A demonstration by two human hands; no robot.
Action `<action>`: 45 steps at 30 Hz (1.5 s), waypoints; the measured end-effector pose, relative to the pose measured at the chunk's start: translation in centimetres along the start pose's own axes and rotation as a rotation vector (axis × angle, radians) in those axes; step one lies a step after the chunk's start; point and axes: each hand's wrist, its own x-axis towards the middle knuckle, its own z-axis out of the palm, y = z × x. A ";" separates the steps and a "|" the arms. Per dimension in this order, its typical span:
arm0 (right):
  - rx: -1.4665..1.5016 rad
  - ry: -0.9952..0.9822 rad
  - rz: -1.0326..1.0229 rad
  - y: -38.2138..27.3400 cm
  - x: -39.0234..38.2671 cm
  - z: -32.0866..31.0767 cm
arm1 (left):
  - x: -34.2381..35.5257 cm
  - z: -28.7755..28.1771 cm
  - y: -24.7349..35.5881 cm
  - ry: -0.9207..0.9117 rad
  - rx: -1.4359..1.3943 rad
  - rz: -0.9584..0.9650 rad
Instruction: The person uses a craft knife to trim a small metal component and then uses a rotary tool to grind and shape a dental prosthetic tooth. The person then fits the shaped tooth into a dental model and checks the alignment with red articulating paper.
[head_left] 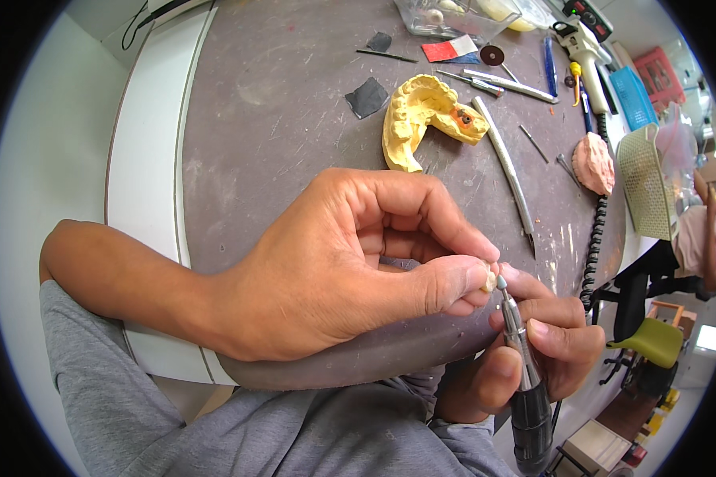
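Between the thumb and fingertips of my left hand (pixel 350 262) is a small cream-coloured dental crown (pixel 490 280), mostly covered by the fingers. My right hand (pixel 553 342) grips a dental handpiece (pixel 531 397) with a black body and a silver nose. Its pale blue-grey pointed tip (pixel 501 282) is right beside the crown; whether they touch I cannot tell. Beyond my left hand lies a yellow plaster dental cast (pixel 410 111), horseshoe-shaped, with a reddish patch and a dark hole at its right end.
Right of the cast lies a long metal tool (pixel 507 171). Farther right are a pink plaster cast (pixel 594 164) and a coiled black cord (pixel 597 238). Dark abrasive paper (pixel 367 98), a brown disc (pixel 492 55) and a clear plastic box (pixel 453 20) lie at the back. A perforated basket (pixel 646 179) stands right.
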 end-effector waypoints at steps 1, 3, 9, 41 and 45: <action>0.005 0.009 0.000 0.1 -0.1 0.0 | 0.1 -0.1 -0.1 0.001 -0.002 -0.001; -0.001 0.022 0.004 0.2 -0.1 0.0 | 0.1 -0.2 -0.2 -0.007 0.002 0.009; -0.037 -0.054 0.016 -0.1 0.2 -0.4 | 0.1 -0.3 -0.3 -0.024 0.004 0.023; -0.078 0.003 -0.028 0.5 0.0 0.4 | 0.1 -0.2 -0.2 -0.004 0.001 0.015; -0.089 -0.015 -0.034 0.4 0.1 0.3 | 0.0 -0.2 -0.2 -0.004 0.002 0.011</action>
